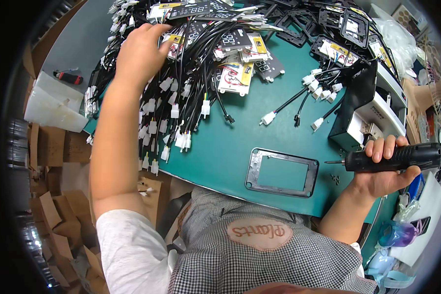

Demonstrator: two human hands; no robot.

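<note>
My right hand [384,166] is wrapped round a black electric screwdriver [397,158], its thin bit pointing left over the table. My left arm reaches to the far left, where my left hand [141,53] is over a heap of display modules with cables [193,36]. Thumb and forefinger are apart there, and nothing shows between them; the other fingers are partly hidden. A black rectangular frame [281,192] lies flat near the table's front edge. Between it and my right hand is a small cluster of screws [335,179].
Black cables with white connectors [175,111] hang over the table's left front edge. More black frames [354,28] are piled at the far right. A black and silver box-shaped device [370,108] stands at the right. A red-and-black screwdriver [68,77] and cardboard boxes [51,147] are at left.
</note>
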